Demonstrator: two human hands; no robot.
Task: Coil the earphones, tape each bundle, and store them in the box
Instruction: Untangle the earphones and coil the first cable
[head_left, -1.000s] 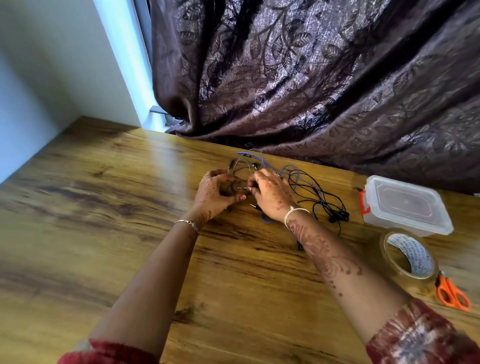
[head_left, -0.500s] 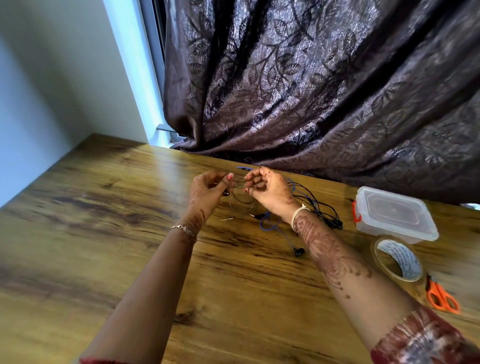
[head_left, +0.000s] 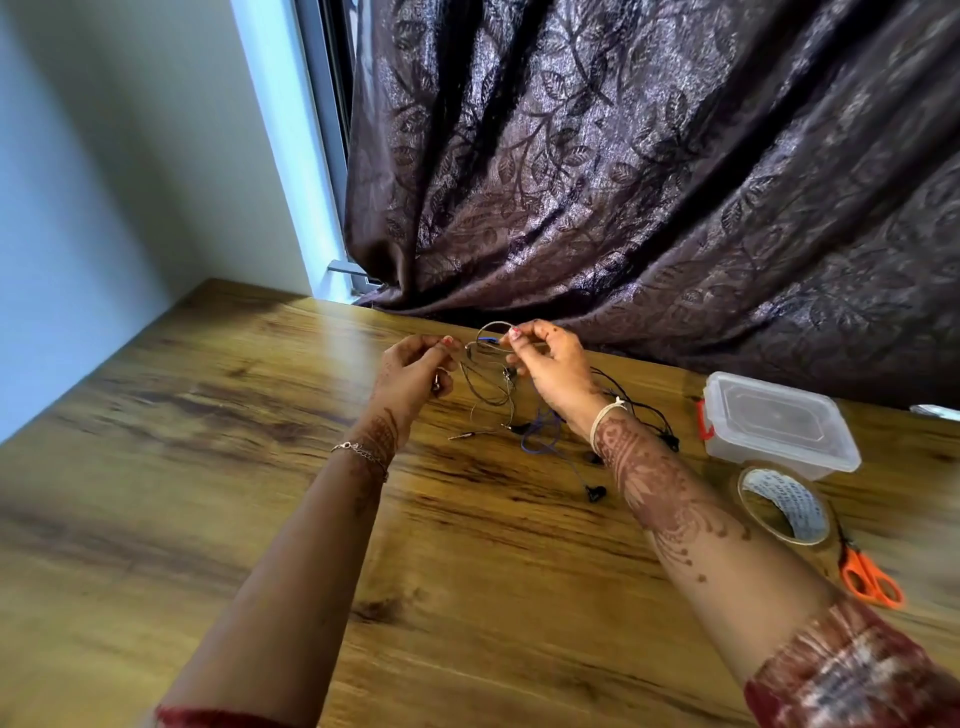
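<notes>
My left hand (head_left: 410, 371) and my right hand (head_left: 550, 369) are raised above the wooden table (head_left: 208, 467), each pinching the thin grey-brown earphone cable (head_left: 488, 387). Loose loops of it hang between them, and its plug end trails on the table. A blue earphone cable (head_left: 543, 439) and a black earphone cable (head_left: 649, 415) lie tangled under and behind my right wrist. The clear plastic box (head_left: 779, 423), lid on, with an orange latch, stands at the right. In front of it lie a roll of clear tape (head_left: 784, 506) and orange-handled scissors (head_left: 867, 571).
A dark patterned curtain (head_left: 649, 182) hangs along the table's far edge, just behind my hands. A pale wall and a window frame stand at the back left. Bare tabletop stretches to the left and toward me.
Both hands have lifted off the table with the grey-brown cable and drawn apart. The cable's loops now hang between them. The view has tilted up.
</notes>
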